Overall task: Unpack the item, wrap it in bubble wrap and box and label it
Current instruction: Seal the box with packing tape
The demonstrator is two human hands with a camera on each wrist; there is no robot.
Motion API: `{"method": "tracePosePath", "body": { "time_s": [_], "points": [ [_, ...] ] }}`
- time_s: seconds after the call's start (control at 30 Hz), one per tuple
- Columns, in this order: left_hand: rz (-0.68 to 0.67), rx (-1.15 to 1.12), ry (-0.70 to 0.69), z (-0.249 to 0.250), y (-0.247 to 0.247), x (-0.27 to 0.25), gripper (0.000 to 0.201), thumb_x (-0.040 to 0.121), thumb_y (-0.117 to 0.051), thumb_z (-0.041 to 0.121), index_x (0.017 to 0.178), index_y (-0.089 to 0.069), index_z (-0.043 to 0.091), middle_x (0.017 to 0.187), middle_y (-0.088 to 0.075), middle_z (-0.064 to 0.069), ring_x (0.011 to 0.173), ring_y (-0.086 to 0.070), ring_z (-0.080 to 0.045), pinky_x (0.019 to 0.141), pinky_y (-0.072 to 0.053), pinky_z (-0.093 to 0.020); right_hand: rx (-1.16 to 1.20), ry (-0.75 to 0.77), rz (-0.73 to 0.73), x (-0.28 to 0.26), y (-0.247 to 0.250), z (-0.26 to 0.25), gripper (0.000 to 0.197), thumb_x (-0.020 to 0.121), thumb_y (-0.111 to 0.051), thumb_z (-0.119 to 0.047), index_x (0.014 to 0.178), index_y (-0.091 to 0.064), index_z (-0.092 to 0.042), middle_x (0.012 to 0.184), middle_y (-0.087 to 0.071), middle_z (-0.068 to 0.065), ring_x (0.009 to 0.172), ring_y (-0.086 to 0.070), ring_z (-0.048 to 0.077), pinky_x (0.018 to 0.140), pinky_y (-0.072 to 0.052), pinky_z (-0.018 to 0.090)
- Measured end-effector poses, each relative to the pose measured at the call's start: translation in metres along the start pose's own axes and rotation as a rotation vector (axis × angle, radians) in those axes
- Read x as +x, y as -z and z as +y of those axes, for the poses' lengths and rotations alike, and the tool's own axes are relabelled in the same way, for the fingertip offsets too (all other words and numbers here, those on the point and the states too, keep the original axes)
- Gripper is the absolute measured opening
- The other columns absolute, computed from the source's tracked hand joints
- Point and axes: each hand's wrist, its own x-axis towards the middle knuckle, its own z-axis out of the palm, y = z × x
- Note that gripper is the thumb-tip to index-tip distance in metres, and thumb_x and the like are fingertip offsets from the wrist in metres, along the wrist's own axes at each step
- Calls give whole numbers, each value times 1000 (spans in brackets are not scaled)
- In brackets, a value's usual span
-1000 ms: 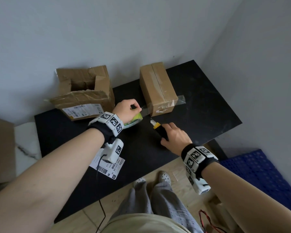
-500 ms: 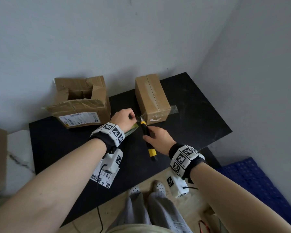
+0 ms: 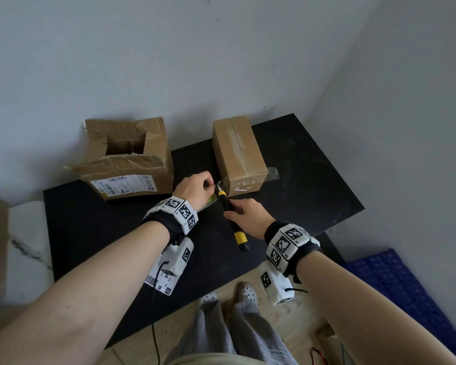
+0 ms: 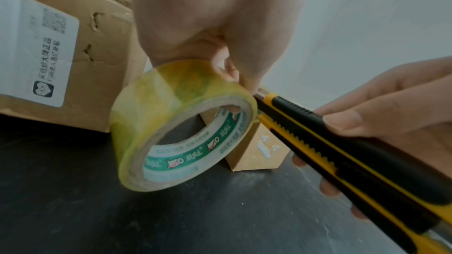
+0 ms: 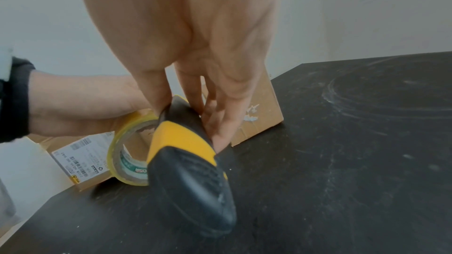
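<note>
Your left hand (image 4: 210,26) grips the tape roll (image 4: 181,125); your right hand (image 3: 248,216) clasps the knife (image 4: 342,154), whose blade tip meets the tape between roll and sealed box (image 3: 238,154).

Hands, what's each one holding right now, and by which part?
Left hand grips the yellowish clear tape roll by its upper rim. Right hand holds the yellow-and-black utility knife round the middle of its handle.

light: soft, even and rather dim; you get no hard shadows.
glare: faint sheen on your tape roll (image 4: 181,123) and the black table (image 5: 354,142).
blur: your left hand (image 4: 208,16) is smeared up close.
distortion: the wrist views bend strongly at the edges.
</note>
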Motion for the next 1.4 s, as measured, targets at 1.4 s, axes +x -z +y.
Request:
{"method": "tracePosePath", "body": {
  "time_s": [1.4],
  "points": [
    [-210,-374,114,-19,4,-23,21,89,-59,15,107,-49,17,103,-64,-11,95,-62,-24,80,-54,-43,-526,-85,60,28,-44,44,57,86,-65,-27,134,-38,-12,133,-41,9,123,-44,27,91,-46,38]
  ]
}}
